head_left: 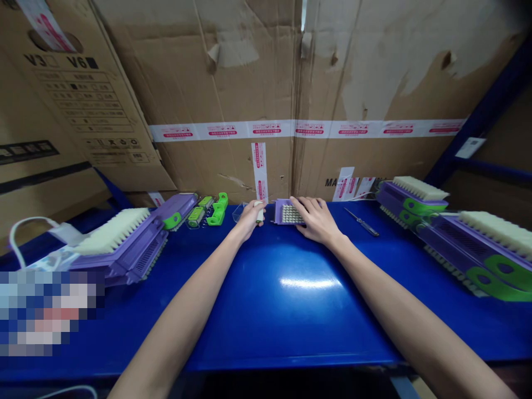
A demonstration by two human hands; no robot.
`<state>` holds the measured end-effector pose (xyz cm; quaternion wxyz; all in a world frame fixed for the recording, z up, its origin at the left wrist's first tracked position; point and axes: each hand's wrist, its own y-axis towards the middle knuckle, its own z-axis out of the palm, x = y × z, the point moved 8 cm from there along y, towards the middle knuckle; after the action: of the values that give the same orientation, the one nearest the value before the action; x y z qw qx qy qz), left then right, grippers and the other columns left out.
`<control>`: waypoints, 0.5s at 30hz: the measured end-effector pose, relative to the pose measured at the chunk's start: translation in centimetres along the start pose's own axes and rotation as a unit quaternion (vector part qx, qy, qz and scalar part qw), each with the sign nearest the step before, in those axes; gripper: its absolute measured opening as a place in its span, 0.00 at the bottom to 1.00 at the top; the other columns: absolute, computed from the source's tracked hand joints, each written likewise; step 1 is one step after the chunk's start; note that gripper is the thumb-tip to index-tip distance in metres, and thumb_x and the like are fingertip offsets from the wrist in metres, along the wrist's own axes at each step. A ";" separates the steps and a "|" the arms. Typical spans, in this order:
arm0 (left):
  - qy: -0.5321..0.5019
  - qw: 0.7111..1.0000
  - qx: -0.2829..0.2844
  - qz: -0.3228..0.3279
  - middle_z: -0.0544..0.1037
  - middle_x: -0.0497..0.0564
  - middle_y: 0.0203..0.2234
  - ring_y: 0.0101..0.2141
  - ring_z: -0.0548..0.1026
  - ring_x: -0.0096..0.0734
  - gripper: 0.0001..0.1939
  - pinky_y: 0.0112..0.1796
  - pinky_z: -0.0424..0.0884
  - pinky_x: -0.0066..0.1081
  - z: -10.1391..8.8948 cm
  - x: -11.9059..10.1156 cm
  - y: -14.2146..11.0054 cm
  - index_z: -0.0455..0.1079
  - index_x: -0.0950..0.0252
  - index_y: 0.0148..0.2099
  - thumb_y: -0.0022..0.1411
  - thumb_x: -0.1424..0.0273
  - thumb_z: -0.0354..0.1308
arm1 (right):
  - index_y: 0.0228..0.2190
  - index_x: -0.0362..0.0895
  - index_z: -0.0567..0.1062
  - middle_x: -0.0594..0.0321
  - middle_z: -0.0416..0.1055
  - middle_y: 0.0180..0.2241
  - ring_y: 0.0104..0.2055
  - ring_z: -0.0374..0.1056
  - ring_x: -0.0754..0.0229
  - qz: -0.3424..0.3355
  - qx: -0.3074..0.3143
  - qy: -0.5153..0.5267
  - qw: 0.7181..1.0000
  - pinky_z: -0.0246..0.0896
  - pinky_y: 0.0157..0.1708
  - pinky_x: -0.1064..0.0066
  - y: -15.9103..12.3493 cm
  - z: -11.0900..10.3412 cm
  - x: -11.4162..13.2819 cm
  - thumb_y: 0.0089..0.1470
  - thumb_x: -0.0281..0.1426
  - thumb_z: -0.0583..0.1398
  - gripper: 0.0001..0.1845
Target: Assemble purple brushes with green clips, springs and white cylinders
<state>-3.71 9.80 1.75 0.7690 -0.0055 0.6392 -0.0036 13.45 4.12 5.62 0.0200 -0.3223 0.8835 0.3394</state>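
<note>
Far across the blue table [266,310], my left hand [250,217] is closed around a small white cylindrical piece [259,212]. My right hand [315,218] lies over a small purple brush part [286,213] whose pale bristle grid faces up. Its fingers curl over the part's right side and hold it against the table. The two hands are a few centimetres apart, close to the cardboard wall [266,100].
Purple brushes with cream bristles [120,244] are stacked at the left, with green pieces [208,211] beside them. More purple and green brushes [457,233] line the right side. A thin metal tool [361,221] lies right of my right hand. A white cable [25,233] loops at far left.
</note>
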 end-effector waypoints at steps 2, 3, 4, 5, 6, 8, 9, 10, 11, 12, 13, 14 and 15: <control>-0.046 0.999 0.001 -0.022 0.66 0.44 0.20 0.17 0.65 0.24 0.12 0.15 0.57 0.23 0.0 0.1 0.2 0.65 0.66 0.43 0.55 0.69 0.53 | 0.63 0.38 0.51 0.43 0.61 0.56 0.56 0.56 0.43 0.010 -0.002 0.000 1.000 0.48 0.52 0.54 -0.1 0.0 -0.3 0.50 0.32 0.58 0.41; -0.061 0.998 0.000 -0.028 0.66 0.45 0.19 0.17 0.65 0.25 0.12 0.16 0.58 0.24 0.0 0.1 0.2 0.65 0.67 0.43 0.56 0.70 0.51 | 0.63 0.38 0.50 0.43 0.61 0.56 0.56 0.56 0.43 0.013 -0.003 0.000 1.000 0.48 0.52 0.54 -0.1 -0.1 -0.4 0.50 0.32 0.57 0.41; -0.070 0.997 -0.005 -0.029 0.66 0.45 0.19 0.18 0.66 0.26 0.12 0.16 0.60 0.25 -0.1 0.1 0.3 0.65 0.67 0.44 0.56 0.72 0.49 | 0.63 0.38 0.51 0.43 0.61 0.55 0.56 0.56 0.43 0.016 -0.003 0.000 1.000 0.48 0.52 0.54 -0.1 -0.1 -0.5 0.50 0.32 0.57 0.41; -0.074 0.997 -0.013 -0.023 0.66 0.45 0.20 0.19 0.67 0.27 0.13 0.17 0.61 0.25 -0.2 0.0 0.3 0.65 0.67 0.44 0.55 0.74 0.49 | 0.62 0.38 0.51 0.44 0.61 0.55 0.56 0.56 0.43 0.019 -0.003 -0.001 1.000 0.48 0.52 0.54 -0.1 -0.1 -0.5 0.50 0.32 0.57 0.41; -0.074 0.997 -0.021 -0.011 0.68 0.46 0.22 0.20 0.68 0.27 0.13 0.19 0.63 0.25 -0.3 -0.1 0.4 0.65 0.67 0.44 0.55 0.75 0.49 | 0.62 0.38 0.51 0.44 0.62 0.55 0.55 0.56 0.44 0.021 -0.003 -0.002 1.000 0.48 0.52 0.55 -0.1 -0.1 -0.5 0.49 0.32 0.57 0.41; -0.070 0.997 -0.027 0.023 0.71 0.47 0.26 0.24 0.71 0.26 0.13 0.23 0.67 0.25 -0.3 -0.5 0.3 0.66 0.68 0.44 0.54 0.77 0.52 | 0.62 0.37 0.52 0.44 0.62 0.55 0.55 0.57 0.44 0.023 -0.003 -0.004 1.000 0.48 0.52 0.55 -0.1 -0.1 -0.6 0.49 0.32 0.57 0.40; -0.069 0.997 -0.024 0.039 0.73 0.49 0.29 0.26 0.72 0.26 0.14 0.26 0.68 0.25 -0.3 -0.7 0.3 0.66 0.68 0.45 0.54 0.78 0.54 | 0.62 0.37 0.52 0.44 0.62 0.55 0.55 0.57 0.44 0.023 -0.003 -0.004 1.000 0.48 0.52 0.55 -0.1 -0.1 -0.6 0.49 0.32 0.57 0.40; -0.068 0.996 -0.018 0.052 0.74 0.50 0.32 0.29 0.73 0.26 0.15 0.28 0.70 0.25 -0.2 -0.8 0.2 0.66 0.68 0.45 0.54 0.78 0.56 | 0.62 0.37 0.52 0.44 0.62 0.55 0.55 0.57 0.44 0.023 -0.004 -0.004 1.000 0.48 0.52 0.55 -0.1 -0.1 -0.6 0.49 0.32 0.58 0.40; -0.067 0.996 -0.013 0.060 0.75 0.51 0.34 0.31 0.74 0.26 0.16 0.31 0.71 0.26 -0.2 -0.9 0.2 0.66 0.68 0.46 0.53 0.77 0.58 | 0.62 0.37 0.52 0.44 0.62 0.55 0.55 0.57 0.44 0.023 -0.004 -0.003 1.000 0.48 0.52 0.55 -0.1 0.0 -0.6 0.49 0.32 0.58 0.40; -0.066 0.996 -0.010 0.066 0.76 0.51 0.35 0.32 0.75 0.27 0.18 0.33 0.71 0.27 -0.2 -0.9 0.1 0.65 0.68 0.47 0.52 0.77 0.60 | 0.62 0.37 0.52 0.44 0.62 0.55 0.55 0.57 0.44 0.023 -0.006 -0.001 1.000 0.48 0.52 0.55 -0.1 0.0 -0.6 0.49 0.32 0.58 0.40; -0.064 0.996 -0.008 0.069 0.76 0.52 0.36 0.34 0.75 0.28 0.21 0.35 0.72 0.29 -0.2 -0.9 0.0 0.65 0.68 0.48 0.51 0.77 0.62 | 0.62 0.38 0.52 0.44 0.62 0.55 0.55 0.57 0.44 0.022 -0.007 0.000 1.000 0.48 0.52 0.55 -0.1 0.0 -0.6 0.49 0.33 0.58 0.41; -0.060 0.996 -0.004 0.070 0.76 0.53 0.36 0.34 0.76 0.29 0.22 0.36 0.72 0.30 -0.2 -0.9 0.0 0.65 0.68 0.48 0.50 0.76 0.64 | 0.62 0.38 0.51 0.44 0.62 0.55 0.55 0.57 0.44 0.021 -0.009 0.001 1.000 0.48 0.51 0.55 -0.1 -0.1 -0.5 0.49 0.33 0.58 0.41; -0.055 0.996 0.001 0.070 0.77 0.54 0.37 0.35 0.76 0.30 0.23 0.37 0.73 0.31 -0.2 -0.9 -0.1 0.66 0.68 0.48 0.48 0.76 0.65 | 0.62 0.38 0.51 0.44 0.62 0.55 0.55 0.57 0.44 0.021 -0.010 0.002 1.000 0.48 0.51 0.55 -0.1 -0.1 -0.5 0.49 0.32 0.58 0.41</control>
<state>-4.02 9.71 2.60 0.8011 0.0400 0.5951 0.0502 13.92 4.31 5.77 0.0085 -0.3046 0.8866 0.3479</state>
